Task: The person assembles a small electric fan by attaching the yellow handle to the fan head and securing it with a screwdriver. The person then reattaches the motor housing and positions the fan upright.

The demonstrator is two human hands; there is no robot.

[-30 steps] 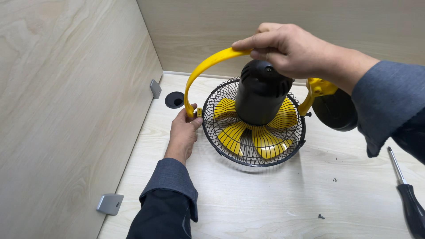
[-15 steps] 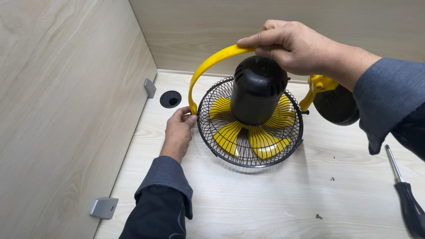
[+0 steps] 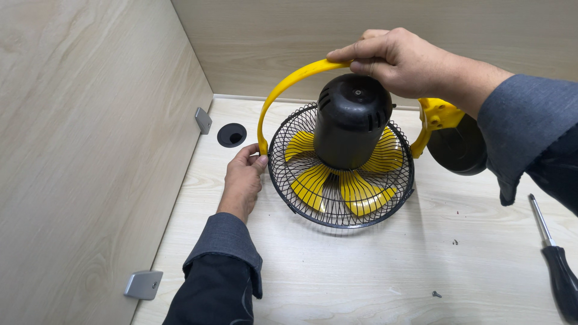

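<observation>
A small fan lies face down on the desk, its black wire grille [image 3: 341, 180] around yellow blades [image 3: 355, 192] and its black motor housing [image 3: 352, 120] pointing up. A yellow arched bracket [image 3: 289, 84] curves over the motor. My right hand [image 3: 397, 60] grips the top of that bracket. My left hand [image 3: 244, 180] rests on the desk at the bracket's lower left end, fingertips touching it beside the grille. A round black base [image 3: 459, 147] hangs off the bracket's right end, partly hidden by my right sleeve.
Light wooden desk [image 3: 361, 277] enclosed by wooden panels on the left and behind. A black-handled screwdriver [image 3: 557, 259] lies at the right edge. A small screw [image 3: 436, 294] lies near the front. A round cable hole [image 3: 232, 135] and metal brackets [image 3: 143, 284] are on the left.
The fan and both hands keep their pose. The view has shifted slightly, so everything sits a little lower and further left in the picture.
</observation>
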